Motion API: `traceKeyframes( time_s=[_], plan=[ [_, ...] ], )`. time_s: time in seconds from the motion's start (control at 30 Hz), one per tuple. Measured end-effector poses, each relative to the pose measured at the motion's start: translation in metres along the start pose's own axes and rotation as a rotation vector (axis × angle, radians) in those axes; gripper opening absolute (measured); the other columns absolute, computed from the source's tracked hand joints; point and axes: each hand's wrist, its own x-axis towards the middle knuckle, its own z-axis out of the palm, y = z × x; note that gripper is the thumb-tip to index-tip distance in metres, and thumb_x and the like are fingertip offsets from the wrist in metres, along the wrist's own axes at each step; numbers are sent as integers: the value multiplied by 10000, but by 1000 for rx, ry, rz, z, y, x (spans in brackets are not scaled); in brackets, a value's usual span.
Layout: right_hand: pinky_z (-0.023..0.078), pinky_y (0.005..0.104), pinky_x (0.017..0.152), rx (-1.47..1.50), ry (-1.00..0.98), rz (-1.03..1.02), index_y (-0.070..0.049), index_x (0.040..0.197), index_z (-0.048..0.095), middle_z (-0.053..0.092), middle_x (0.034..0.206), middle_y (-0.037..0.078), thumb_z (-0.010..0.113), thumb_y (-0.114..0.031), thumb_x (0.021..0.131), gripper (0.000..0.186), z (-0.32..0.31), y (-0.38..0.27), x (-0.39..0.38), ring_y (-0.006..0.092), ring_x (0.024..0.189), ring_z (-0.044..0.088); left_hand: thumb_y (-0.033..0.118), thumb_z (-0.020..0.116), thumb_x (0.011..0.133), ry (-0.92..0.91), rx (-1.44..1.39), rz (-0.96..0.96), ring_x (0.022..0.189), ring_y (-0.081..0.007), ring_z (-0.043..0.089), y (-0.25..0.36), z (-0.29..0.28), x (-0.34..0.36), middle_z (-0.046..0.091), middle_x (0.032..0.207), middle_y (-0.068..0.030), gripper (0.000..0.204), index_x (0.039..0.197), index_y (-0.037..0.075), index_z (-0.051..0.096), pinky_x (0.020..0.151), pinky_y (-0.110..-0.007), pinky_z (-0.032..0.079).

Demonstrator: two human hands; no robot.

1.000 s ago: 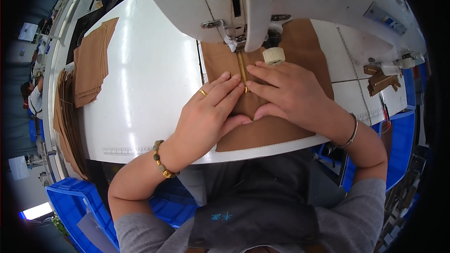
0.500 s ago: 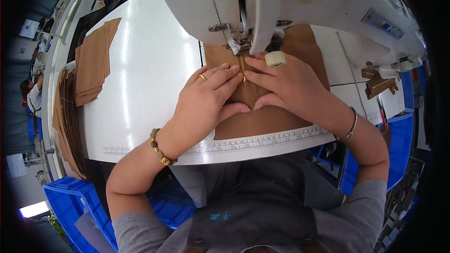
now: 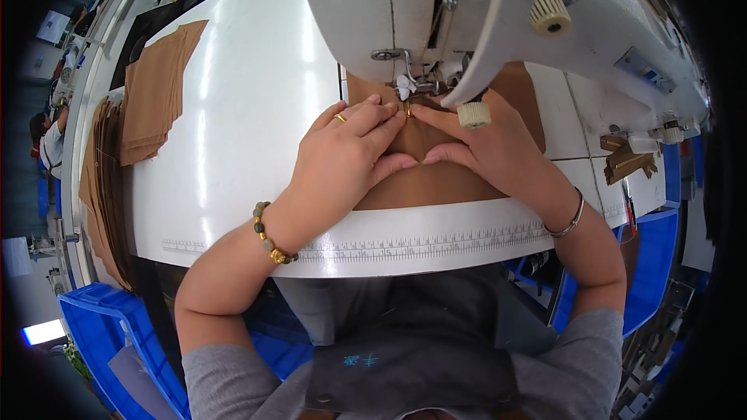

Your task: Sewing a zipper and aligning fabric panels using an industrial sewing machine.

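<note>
A brown fabric piece (image 3: 436, 190) lies under the white sewing machine (image 3: 350, 8), with a short length of brass zipper (image 3: 408, 111) showing just in front of the presser foot (image 3: 405, 85). My left hand (image 3: 342, 155), wearing a ring, rests on the fabric left of the zipper, fingers stretched toward the foot and thumb out. My right hand (image 3: 498, 152) lies on it to the right, fingertips beside the zipper and partly behind a cream knob. My two thumbs almost meet below the zipper, pressing on the fabric.
Stacks of brown fabric pieces (image 3: 156, 85) lie at the table's left. Small brown zipper pieces (image 3: 626, 159) and a red tool (image 3: 630, 218) sit at the right. Blue bins (image 3: 97, 342) flank the white table (image 3: 226, 148). A co-worker (image 3: 50, 140) is at far left.
The fabric has moved away from me, under the machine, with both hands following it toward the presser foot. Less of the zipper shows, and more of the ruler along the table's front is uncovered.
</note>
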Motion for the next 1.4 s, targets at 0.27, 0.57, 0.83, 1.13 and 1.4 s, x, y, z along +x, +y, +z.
traceKeyframes(
  time_s=[0.27,0.57,0.83,1.13,1.4],
  plan=[
    [455,502,1129,-16,48,-15,-77,1157,738,706,1180,96,779,-443,789,520,4,1,1,299,1207,625,367,800,834,-5,22,-3,1090,-267,698,-1,0,0,724,1234,-78,519,1233,39,745,1052,-421,519],
    [455,476,1139,-23,51,-35,-63,1133,753,705,1131,110,783,-457,773,534,5,6,6,303,1150,640,393,781,848,-3,41,-12,1040,-258,698,-4,2,3,732,1219,-69,524,1243,52,747,1045,-420,523],
    [471,419,1112,498,24,143,-49,1165,754,731,1094,123,818,-289,870,386,0,14,3,279,1106,668,437,792,834,-32,67,8,1148,-267,694,2,-4,-4,721,1282,-61,570,1266,70,737,1057,-448,517],
    [491,431,1076,244,49,119,-68,1220,744,738,1011,77,813,-339,864,453,3,-10,-5,255,1072,673,469,802,800,-97,66,10,1285,-278,654,6,-7,-9,703,1324,-67,615,1272,80,734,1070,-457,509],
    [483,448,1092,-90,-73,15,-63,1343,688,632,1463,81,773,-393,854,596,5,-16,-8,285,1391,569,468,803,792,-92,73,17,1300,-270,644,5,-7,-9,701,1324,-71,610,1258,79,741,1074,-463,504]
  ],
)
